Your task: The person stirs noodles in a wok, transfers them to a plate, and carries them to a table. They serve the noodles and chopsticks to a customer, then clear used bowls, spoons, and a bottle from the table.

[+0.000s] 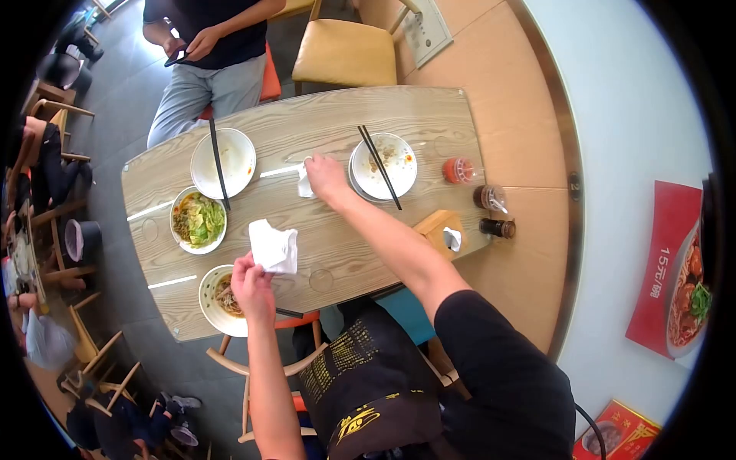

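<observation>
My left hand (253,290) pinches a white paper napkin (274,247) above the near side of the wooden table (360,253). Just below that hand is a white bowl of noodles in broth (218,307), partly covered by it. My right hand (326,178) is stretched across the table, closed on a second white paper napkin (305,182) at the tabletop. Right beside it stand stacked white bowls (399,172) with food scraps and black chopsticks (376,159) across the top.
A bowl of greens (201,220) and a nearly finished bowl (234,165) with chopsticks stand at left. Condiment jars (491,197) and a wooden tissue box (435,230) line the right side. A seated person (215,46) holds a phone opposite; a yellow chair (345,52) is beside them.
</observation>
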Motion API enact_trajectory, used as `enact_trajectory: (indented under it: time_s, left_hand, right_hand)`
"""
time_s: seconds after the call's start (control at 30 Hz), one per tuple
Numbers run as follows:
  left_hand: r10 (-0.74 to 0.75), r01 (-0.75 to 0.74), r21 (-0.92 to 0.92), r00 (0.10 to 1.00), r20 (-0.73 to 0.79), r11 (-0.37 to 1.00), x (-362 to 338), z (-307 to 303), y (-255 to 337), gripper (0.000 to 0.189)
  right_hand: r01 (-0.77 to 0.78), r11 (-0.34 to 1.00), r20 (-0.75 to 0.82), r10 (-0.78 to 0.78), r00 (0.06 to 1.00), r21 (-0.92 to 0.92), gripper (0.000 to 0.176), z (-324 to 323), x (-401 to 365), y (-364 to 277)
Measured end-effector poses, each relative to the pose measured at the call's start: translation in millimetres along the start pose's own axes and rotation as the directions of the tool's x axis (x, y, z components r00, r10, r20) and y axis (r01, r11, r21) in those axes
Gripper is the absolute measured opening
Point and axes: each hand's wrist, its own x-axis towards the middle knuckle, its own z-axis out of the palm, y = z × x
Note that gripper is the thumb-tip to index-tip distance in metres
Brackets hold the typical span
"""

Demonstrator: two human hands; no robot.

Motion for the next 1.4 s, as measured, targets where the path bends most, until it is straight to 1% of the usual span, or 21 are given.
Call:
enact_trajectory:
  time_s: [0.07, 0.17, 0.27, 0.37, 0.5, 0.63, 0.7, 0.77, 0.87, 0.9, 0.97, 1.0, 1.07, 1.13, 1.2, 1.23, 1.27, 1.3, 1.33, 1.37, 1.4]
  left_hand:
    - [0.054, -0.045, 0.126, 0.996, -0.07, 0.991, 19.0, -3.4, -9.3, 0.015]
    - [0.046, -0.043, 0.298, 0.999, -0.001, 0.954, 29.4, 25.8, -18.8, 0.015]
    - [0.009, -0.009, 0.02, 1.0, 0.023, 1.0, 24.3, 51.1, -37.9, 0.012]
    - [-0.007, 0.006, -0.017, 0.997, -0.075, 1.0, -4.2, 59.4, -3.3, 0.016]
    - [0.166, -0.161, 0.047, 0.976, -0.143, 0.986, -35.5, 21.1, 26.9, 0.033]
    - [0.2, -0.208, 0.007, 0.929, -0.312, 0.978, -50.6, -66.6, 50.2, 0.026]
    - [0.327, -0.347, 0.042, 0.828, -0.455, 0.937, -44.7, -137.2, 82.5, 0.031]
    - [0.435, -0.457, 0.117, 0.693, -0.575, 0.882, -38.7, -205.8, 163.0, 0.031]
    - [0.577, -0.54, 0.261, 0.574, -0.582, 0.8, 15.9, -343.9, 220.6, 0.033]
    - [0.557, -0.548, 0.221, 0.579, -0.596, 0.807, 53.5, -398.0, 217.3, 0.032]
    - [0.503, -0.467, 0.226, 0.643, -0.578, 0.855, 121.4, -458.5, 197.3, 0.033]
    - [0.502, -0.351, 0.362, 0.663, -0.555, 0.864, 157.2, -481.9, 179.5, 0.034]
    - [0.685, -0.315, 0.674, 0.614, -0.392, 0.668, 246.4, -546.1, 117.4, 0.035]
    - [0.643, -0.174, 0.798, 0.699, -0.313, 0.578, 293.3, -560.4, 81.9, 0.038]
    - [0.693, -0.128, 0.921, 0.699, -0.179, 0.367, 357.2, -604.8, 20.5, 0.051]
    - [0.381, -0.106, 0.81, 0.912, -0.152, 0.577, 355.9, -602.6, 40.8, 0.07]
    - [0.425, 0.01, 0.792, 0.84, -0.338, 0.611, 371.7, -611.8, 7.0, 0.084]
    - [0.301, -0.134, 0.52, 0.92, -0.252, 0.844, 386.4, -634.4, -11.9, 0.103]
    - [0.445, -0.218, 0.663, 0.875, -0.193, 0.716, 389.1, -649.5, -15.8, 0.091]
    - [0.33, -0.112, 0.632, 0.913, -0.238, 0.767, 373.1, -644.5, 12.7, 0.08]
    - [0.348, -0.014, 0.62, 0.838, -0.421, 0.784, 348.9, -627.6, 37.6, 0.071]
  right_hand:
    - [-0.059, 0.946, -0.135, 0.107, 0.985, 0.32, 0.022, -38.8, -22.0, -26.6]
    - [0.063, 0.868, -0.215, 0.051, 0.975, 0.492, 0.03, -96.5, -74.3, -66.5]
    - [0.195, 0.829, -0.244, -0.073, 0.967, 0.524, 0.039, -96.8, -115.3, -93.1]
    - [-0.037, 0.672, -0.04, 0.099, 0.994, 0.74, 0.041, -117.6, -138.8, -132.6]
    - [0.219, 0.608, -0.141, -0.175, 0.974, 0.763, 0.04, -123.2, -157.1, -178.7]
    - [0.146, 0.494, 0.043, -0.351, 0.935, 0.857, 0.033, -117.9, -166.7, -238.3]
    - [0.253, 0.563, -0.033, -0.371, 0.928, 0.787, 0.035, -142.4, -163.3, -266.8]
    - [0.272, 0.655, -0.031, -0.355, 0.934, 0.705, 0.036, -142.5, -164.1, -269.3]
    - [0.002, 0.659, -0.027, 0.027, 0.999, 0.752, 0.024, -139.8, -197.6, -251.2]
    - [-0.024, 0.802, -0.056, 0.072, 0.996, 0.596, 0.024, -134.6, -213.5, -230.1]
    - [-0.077, 0.874, -0.07, 0.125, 0.99, 0.48, 0.019, -125.9, -253.8, -189.3]
    - [-0.181, 0.864, -0.028, 0.219, 0.975, 0.47, 0.018, -126.3, -276.2, -187.0]
    - [-0.309, 0.862, -0.002, 0.338, 0.941, 0.401, 0.017, -125.2, -312.2, -193.6]
    - [-0.368, 0.888, -0.016, 0.387, 0.922, 0.277, 0.016, -123.5, -337.4, -189.4]
    - [-0.338, 0.906, 0.001, 0.349, 0.937, 0.255, 0.017, -113.2, -335.5, -208.8]
    - [-0.344, 0.91, -0.007, 0.355, 0.935, 0.232, 0.017, -117.6, -340.0, -223.3]
    - [-0.324, 0.926, -0.018, 0.334, 0.942, 0.194, 0.017, -114.4, -331.3, -242.9]
    - [-0.318, 0.937, -0.025, 0.325, 0.946, 0.146, 0.018, -109.9, -317.5, -257.8]
    - [-0.339, 0.927, -0.012, 0.345, 0.938, 0.159, 0.018, -110.5, -302.5, -269.9]
    - [-0.31, 0.94, -0.015, 0.315, 0.949, 0.144, 0.019, -112.0, -286.2, -273.4]
    - [-0.217, 0.97, -0.057, 0.224, 0.973, 0.105, 0.02, -113.6, -271.1, -262.9]
